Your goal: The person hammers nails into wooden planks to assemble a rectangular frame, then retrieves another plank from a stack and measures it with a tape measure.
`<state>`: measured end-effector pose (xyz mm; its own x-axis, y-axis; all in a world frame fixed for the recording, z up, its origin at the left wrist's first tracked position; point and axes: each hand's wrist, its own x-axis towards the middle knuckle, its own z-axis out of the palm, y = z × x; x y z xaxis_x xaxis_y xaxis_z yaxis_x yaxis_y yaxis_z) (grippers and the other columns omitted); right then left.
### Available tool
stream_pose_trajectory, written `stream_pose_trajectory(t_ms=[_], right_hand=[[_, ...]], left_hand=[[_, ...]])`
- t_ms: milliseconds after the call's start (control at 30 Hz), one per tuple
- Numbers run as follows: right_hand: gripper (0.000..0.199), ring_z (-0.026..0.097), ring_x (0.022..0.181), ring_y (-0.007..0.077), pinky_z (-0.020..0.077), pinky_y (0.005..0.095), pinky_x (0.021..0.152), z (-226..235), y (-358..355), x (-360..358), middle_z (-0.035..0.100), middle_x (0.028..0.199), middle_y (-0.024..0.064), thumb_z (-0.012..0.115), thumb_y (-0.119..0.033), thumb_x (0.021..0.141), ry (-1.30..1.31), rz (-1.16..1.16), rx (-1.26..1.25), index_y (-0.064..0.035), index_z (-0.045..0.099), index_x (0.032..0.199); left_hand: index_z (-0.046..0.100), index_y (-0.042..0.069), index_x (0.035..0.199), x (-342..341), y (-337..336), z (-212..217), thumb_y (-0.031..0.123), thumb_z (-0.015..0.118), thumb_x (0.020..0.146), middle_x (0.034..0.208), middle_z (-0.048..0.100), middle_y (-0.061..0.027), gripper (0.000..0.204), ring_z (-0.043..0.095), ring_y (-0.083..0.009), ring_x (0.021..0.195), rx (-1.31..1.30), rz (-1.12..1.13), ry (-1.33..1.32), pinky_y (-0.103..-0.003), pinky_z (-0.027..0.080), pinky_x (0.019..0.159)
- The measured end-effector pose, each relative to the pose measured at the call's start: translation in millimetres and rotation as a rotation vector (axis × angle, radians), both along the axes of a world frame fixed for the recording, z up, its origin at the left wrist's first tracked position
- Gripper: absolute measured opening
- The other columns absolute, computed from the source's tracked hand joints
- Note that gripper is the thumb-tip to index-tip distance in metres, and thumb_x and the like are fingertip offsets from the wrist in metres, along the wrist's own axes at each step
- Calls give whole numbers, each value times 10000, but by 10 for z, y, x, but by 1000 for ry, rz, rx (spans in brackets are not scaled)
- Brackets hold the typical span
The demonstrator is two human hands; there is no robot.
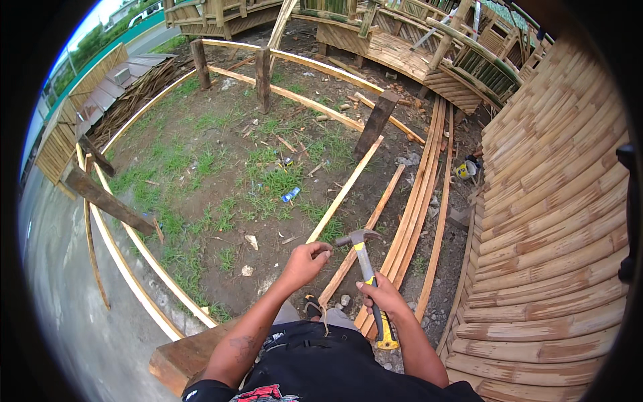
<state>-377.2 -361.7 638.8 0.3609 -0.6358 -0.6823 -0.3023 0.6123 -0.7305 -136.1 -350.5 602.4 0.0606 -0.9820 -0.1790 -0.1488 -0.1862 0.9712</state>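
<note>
My right hand [387, 296] is wrapped round the yellow and grey handle of a claw hammer [365, 258]. The hammer stands head up in front of me, its steel head tilted toward my left. Just left of that head, my left hand [308, 262] is closed with its fingertips pinched together. Whatever is between them, if anything, is too small to make out. Beyond my left hand, a pale wooden strip [345, 191] slants away toward a dark post [375, 126]. Close to my body on the left, a thick timber end [184, 358] juts out.
Long wooden strips [418, 197] lie on the ground to the right, beside a bamboo-slat wall [549, 234]. Dark posts [262, 80] joined by pale rails surround a grassy dirt patch. A yellow can [465, 169] sits near the wall. Bamboo structures [402, 50] stand behind.
</note>
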Motion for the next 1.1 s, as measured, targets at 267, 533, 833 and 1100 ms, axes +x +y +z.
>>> stream_pose_trajectory(t_ms=[267, 533, 833, 1100], right_hand=[[280, 492, 514, 86, 442, 275, 422, -134, -852, -241, 471, 715, -5, 671, -179, 912, -169, -210, -13, -72, 427, 1000], [265, 490, 511, 85, 439, 271, 417, -331, -1921, 53, 458, 711, -1, 645, -158, 923, -303, -404, -4, -80, 402, 992], [268, 486, 502, 86, 445, 280, 408, -393, -4333, 1677, 471, 697, 3, 609, -174, 947, -160, 184, 95, -36, 435, 1097], [267, 502, 499, 107, 443, 295, 410, -257, -5560, 2679, 489, 683, 22, 607, -166, 938, -44, 588, 84, 7, 436, 1049]], left_hand=[[663, -65, 1056, 242, -1137, 244, 63, 574, 907, 905, 722, -112, 216, 690, -156, 797, -2, 53, -108, -296, 546, 735], [675, -33, 1076, -280, -2692, 66, 136, 641, 915, 886, 723, -113, 236, 692, -150, 811, 45, -313, -86, -305, 542, 742], [676, -48, 846, 2377, -3960, -319, 126, 627, 898, 730, 695, -95, 188, 675, -131, 646, 343, -47, -242, -299, 556, 626], [657, 8, 874, 2174, -3861, -1232, 153, 599, 886, 940, 674, -195, 157, 682, -349, 895, 499, -115, -1024, -438, 558, 803]])
